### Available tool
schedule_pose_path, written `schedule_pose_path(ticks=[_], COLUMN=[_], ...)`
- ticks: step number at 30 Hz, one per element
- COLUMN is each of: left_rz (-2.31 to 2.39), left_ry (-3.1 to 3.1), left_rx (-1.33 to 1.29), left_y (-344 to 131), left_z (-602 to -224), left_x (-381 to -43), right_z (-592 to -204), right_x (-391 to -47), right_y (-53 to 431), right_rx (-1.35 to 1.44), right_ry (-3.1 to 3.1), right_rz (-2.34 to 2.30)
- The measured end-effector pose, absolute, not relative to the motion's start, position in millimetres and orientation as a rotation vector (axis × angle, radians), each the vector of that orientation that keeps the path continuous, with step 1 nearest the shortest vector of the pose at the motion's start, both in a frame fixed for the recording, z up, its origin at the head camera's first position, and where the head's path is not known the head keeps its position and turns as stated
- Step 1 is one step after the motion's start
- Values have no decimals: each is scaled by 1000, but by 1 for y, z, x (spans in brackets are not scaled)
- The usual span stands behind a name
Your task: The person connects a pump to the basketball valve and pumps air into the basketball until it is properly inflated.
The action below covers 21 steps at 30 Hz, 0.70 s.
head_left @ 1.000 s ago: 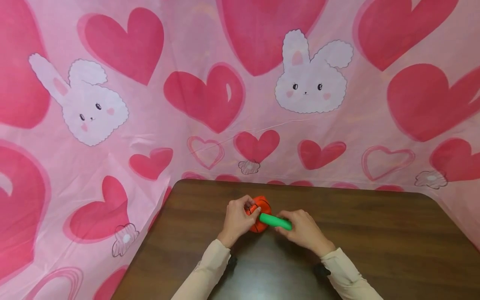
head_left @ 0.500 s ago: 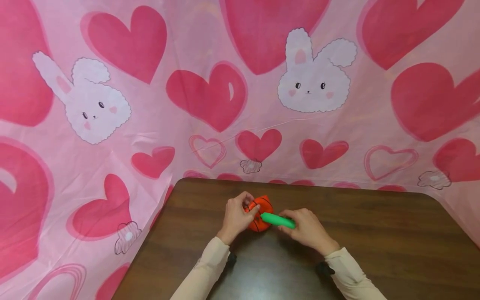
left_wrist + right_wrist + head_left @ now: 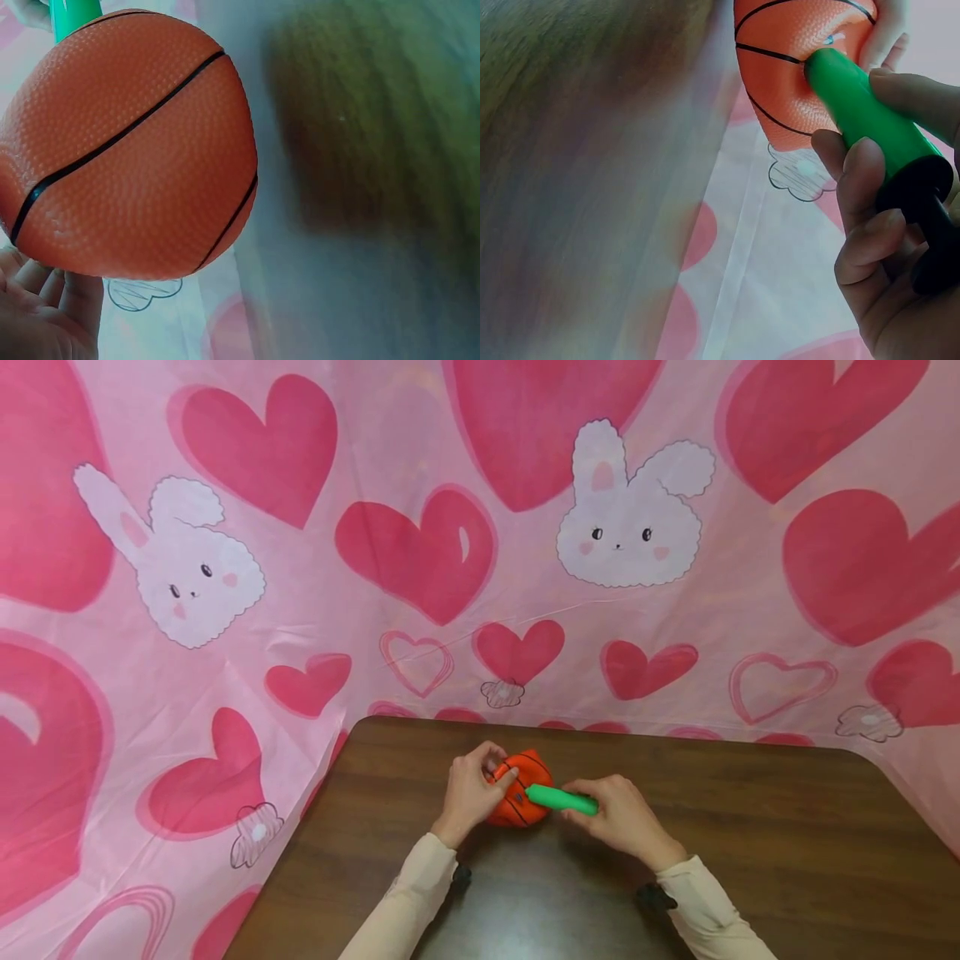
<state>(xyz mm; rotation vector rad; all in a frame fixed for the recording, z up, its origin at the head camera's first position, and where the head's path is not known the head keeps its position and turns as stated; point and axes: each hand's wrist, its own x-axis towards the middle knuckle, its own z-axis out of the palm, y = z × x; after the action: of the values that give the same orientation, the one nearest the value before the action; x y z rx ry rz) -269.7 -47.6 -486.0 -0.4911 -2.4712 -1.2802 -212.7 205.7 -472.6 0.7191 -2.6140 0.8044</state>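
A dented orange toy basketball [image 3: 535, 767] with black lines is held up over the table by my left hand [image 3: 468, 793], thumb on the near face and fingers behind. In the left wrist view the basketball [image 3: 142, 165] bulges smoothly. My right hand [image 3: 626, 818] grips a green hand pump [image 3: 562, 798], its nose pointed at the ball's sunken side. Seen from the right wrist, the pump [image 3: 862, 112] has a black end and handle [image 3: 936, 259], with curled fingers round the body. A small bluish spot [image 3: 832, 37] shows on the ball; whether nose and ball touch, I cannot tell.
Both hands are above a dark brown wooden table [image 3: 750, 827] with rounded back corners. A pink cloth [image 3: 420, 443] with hearts and rabbit heads hangs behind and on the left. Dark wrist devices [image 3: 655, 896] sit under the cream sleeves [image 3: 708, 906].
The pump and right hand have drawn slightly to the right. More of the basketball's near face shows, including the small spot. My left hand keeps its hold.
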Motion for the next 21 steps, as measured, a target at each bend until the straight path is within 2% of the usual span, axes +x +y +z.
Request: schedule_pose_path(ticks=[17, 21], left_rz=[-1358, -1346], left_ry=[-2504, -2524], left_rx=[-473, -637], left_y=[-55, -58], left_z=[-483, -482], left_x=[-273, -274], right_z=[-468, -467], right_x=[-212, -212], right_y=[209, 210], right_rx=[764, 772], right_ry=[-2537, -2529], right_rz=[899, 962])
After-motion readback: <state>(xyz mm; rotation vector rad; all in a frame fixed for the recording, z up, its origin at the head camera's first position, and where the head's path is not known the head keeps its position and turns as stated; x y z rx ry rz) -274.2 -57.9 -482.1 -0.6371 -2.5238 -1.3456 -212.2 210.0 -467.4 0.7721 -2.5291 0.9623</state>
